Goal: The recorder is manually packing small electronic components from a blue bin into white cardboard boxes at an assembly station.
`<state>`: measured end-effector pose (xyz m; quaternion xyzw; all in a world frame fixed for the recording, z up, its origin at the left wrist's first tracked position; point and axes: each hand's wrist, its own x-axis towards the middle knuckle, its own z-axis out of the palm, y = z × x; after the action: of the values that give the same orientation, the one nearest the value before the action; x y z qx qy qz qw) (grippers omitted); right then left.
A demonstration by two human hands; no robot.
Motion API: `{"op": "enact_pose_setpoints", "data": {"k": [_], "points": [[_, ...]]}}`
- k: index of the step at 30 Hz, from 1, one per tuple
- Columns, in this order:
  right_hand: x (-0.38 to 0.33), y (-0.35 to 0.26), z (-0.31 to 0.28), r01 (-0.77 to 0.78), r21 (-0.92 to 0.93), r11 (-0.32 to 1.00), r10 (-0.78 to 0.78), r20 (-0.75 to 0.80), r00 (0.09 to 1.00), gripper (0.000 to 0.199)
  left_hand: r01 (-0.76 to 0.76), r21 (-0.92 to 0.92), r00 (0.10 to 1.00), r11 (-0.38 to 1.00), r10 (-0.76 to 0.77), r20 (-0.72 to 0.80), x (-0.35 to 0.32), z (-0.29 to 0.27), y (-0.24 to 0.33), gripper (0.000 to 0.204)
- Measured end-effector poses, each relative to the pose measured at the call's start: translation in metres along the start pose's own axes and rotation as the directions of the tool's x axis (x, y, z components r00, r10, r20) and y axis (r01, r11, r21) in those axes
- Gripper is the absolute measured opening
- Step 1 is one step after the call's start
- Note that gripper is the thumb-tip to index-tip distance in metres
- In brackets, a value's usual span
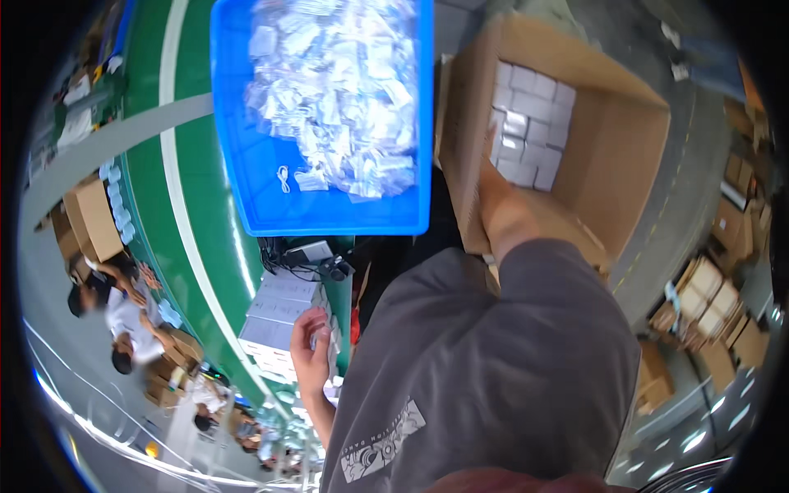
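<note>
My right arm reaches down into a tall open cardboard box (620, 135). Inside it, rows of small white boxes (534, 111) lie packed together. My right hand (491, 168) is along the box's left inner wall beside those rows; its fingers are mostly hidden. Loosely bent and apart, the fingers of my left hand (311, 345) hold nothing that shows. It hovers by a stack of flat grey-white boxes (283, 300). Beyond it stands a blue plastic bin (329, 223) heaped with clear bags of white items (345, 90). A coiled white cable (284, 179) lies apart on the bin's floor.
Black cables with a small dark device (335, 268) rest between the bin and the stack. The green table (197, 164) has a white stripe. Cartons (92, 220) and several people are at the far left; more cartons (711, 300) are piled at right.
</note>
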<state>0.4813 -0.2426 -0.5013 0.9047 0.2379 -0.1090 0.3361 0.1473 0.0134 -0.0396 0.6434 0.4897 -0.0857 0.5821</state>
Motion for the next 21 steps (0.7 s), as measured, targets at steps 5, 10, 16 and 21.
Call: {"op": "enact_pose_setpoints", "data": {"k": [5,10,16,21], "points": [[-0.021,0.073,-0.065,-0.087,0.390,0.917,0.258,-0.412,0.874,0.041,-0.016,0.156,0.998,0.988,0.026,-0.059,-0.029,-0.009,-0.005,0.030],[0.083,0.292,-0.051,0.239,0.834,0.497,0.510,-0.504,0.696,0.025,-0.247,-0.030,0.957,0.969,0.239,-0.162,-0.055,-0.020,-0.018,0.028],[-0.005,0.135,-0.443,0.763,0.639,-0.102,0.463,-0.648,0.605,0.019,-0.344,-0.149,0.820,0.927,0.220,-0.529,-0.130,-0.024,-0.085,0.019],[-0.156,-0.007,-0.545,0.796,0.490,-0.355,-0.465,-0.832,0.304,0.013,-0.360,-0.159,0.442,0.919,0.018,-0.897,-0.182,-0.066,-0.166,0.014]]}}
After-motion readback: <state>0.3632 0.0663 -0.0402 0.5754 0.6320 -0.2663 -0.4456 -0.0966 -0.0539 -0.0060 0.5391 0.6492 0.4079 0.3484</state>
